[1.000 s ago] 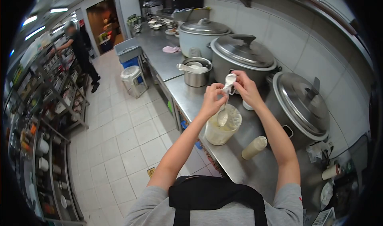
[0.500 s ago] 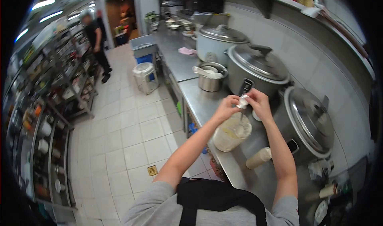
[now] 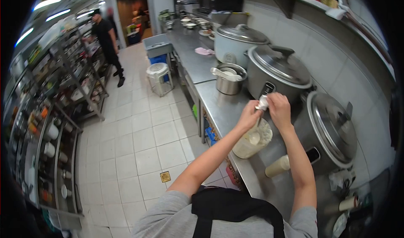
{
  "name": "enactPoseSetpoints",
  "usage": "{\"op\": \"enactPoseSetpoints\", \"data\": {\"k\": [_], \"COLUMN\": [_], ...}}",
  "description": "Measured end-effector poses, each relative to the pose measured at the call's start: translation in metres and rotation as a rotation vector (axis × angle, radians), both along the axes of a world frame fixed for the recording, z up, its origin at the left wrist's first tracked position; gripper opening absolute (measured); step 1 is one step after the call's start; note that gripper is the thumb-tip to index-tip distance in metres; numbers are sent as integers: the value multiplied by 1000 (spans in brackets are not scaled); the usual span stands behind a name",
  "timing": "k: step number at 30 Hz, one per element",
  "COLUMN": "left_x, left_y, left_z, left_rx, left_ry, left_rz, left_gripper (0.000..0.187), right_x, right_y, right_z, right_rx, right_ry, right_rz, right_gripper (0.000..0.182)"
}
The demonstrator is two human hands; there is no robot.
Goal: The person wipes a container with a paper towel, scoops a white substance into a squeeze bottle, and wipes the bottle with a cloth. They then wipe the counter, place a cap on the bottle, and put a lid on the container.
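Note:
My left hand [image 3: 250, 115] and my right hand [image 3: 279, 108] meet over the counter, fingers pinched on a small white crumpled piece [image 3: 263, 102]. I cannot tell what this piece is. A spoon [image 3: 255, 136] slants down from just below it, its bowl inside a translucent tub [image 3: 244, 149]. Pale creamy stuff coats the tub's inner wall. To the right of the tub, near my right forearm, a pale squeeze bottle [image 3: 277, 167] lies or leans on the counter.
Along the wall stand a grey rice cooker [image 3: 273, 76], another lidded cooker [image 3: 330, 130] and a light-blue one [image 3: 229, 51]. A steel pot [image 3: 230, 85] with utensils sits on the steel counter [image 3: 210, 96]. Left are loaded racks [image 3: 90, 101], a white stool [image 3: 159, 76] and a standing person [image 3: 105, 38].
My view has shifted slightly, so the counter sits further right. My hands stay together on the white piece, and my right hand is more curled over it. The person beyond has turned.

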State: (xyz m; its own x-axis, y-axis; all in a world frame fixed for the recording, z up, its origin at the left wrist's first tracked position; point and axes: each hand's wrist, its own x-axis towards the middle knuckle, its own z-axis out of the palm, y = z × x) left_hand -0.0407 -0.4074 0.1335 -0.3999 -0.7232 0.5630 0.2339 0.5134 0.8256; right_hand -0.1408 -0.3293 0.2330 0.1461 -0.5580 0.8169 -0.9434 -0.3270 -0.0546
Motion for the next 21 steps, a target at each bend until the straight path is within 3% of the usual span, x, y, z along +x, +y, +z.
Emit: {"op": "enactPoseSetpoints", "data": {"k": [3, 11, 14, 17, 21], "left_x": [0, 4, 15, 23, 32], "left_y": [-1, 7, 6, 3, -13], "left_z": [6, -6, 5, 12, 5], "left_rx": [-128, 78, -263, -220, -178], "left_ry": [-18, -17, -191, -346, -563], "left_rz": [8, -122, 62, 36, 33], "left_gripper": [27, 11, 17, 15, 17], "right_x": [2, -15, -27, -45, -56], "right_y": [0, -5, 1, 5, 16], "right_z": [6, 30, 32, 23, 8], "right_rx": [-105, -17, 10, 53, 153], "right_ry": [115, -244, -334, -453, -315], "right_rz": [-84, -41, -62, -74, -133], "right_gripper": [4, 8, 7, 10, 13]}}
